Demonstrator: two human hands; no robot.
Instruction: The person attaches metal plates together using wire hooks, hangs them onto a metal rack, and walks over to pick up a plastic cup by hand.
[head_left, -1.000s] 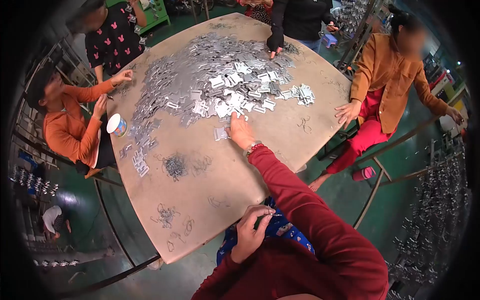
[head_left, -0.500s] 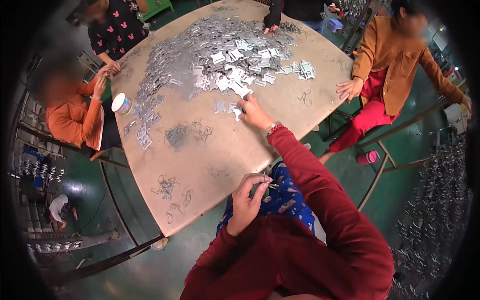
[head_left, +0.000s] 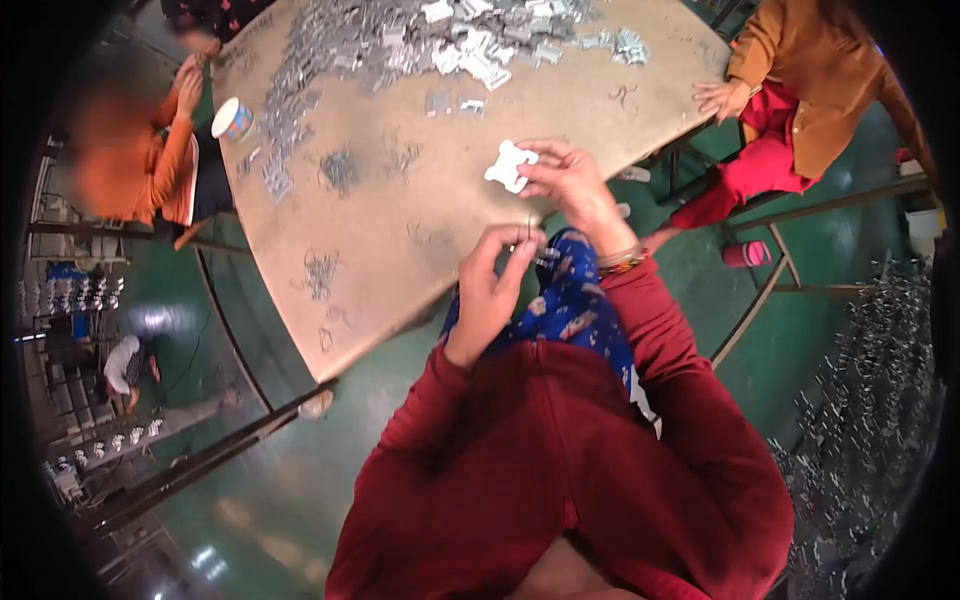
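My right hand [head_left: 578, 188] pinches a flat, notched metal plate [head_left: 509, 167] by its right side. The plate is bright and hovers above the near part of the table. Just below it and to the left, my left hand [head_left: 494, 283] is closed with thumb and fingers together on thin bent wire pieces [head_left: 548, 256], whose ends stick out past the fingertips. Blur hides their exact shape and number. A large pile of similar metal plates [head_left: 480, 45] covers the far side of the tabletop. Two loose plates [head_left: 472, 106] lie nearer to me.
Small heaps of bent wire [head_left: 338, 172] and more wire pieces [head_left: 320, 275] lie on the table [head_left: 420, 275]. A paper cup [head_left: 232, 119] stands at the left edge. Co-workers sit left and right; one person's hand [head_left: 722, 98] rests on the right edge.
My right hand has come back from the pile towards me, bringing a plate close to my left hand. The view has tilted down; my left hand still holds the wire pieces.
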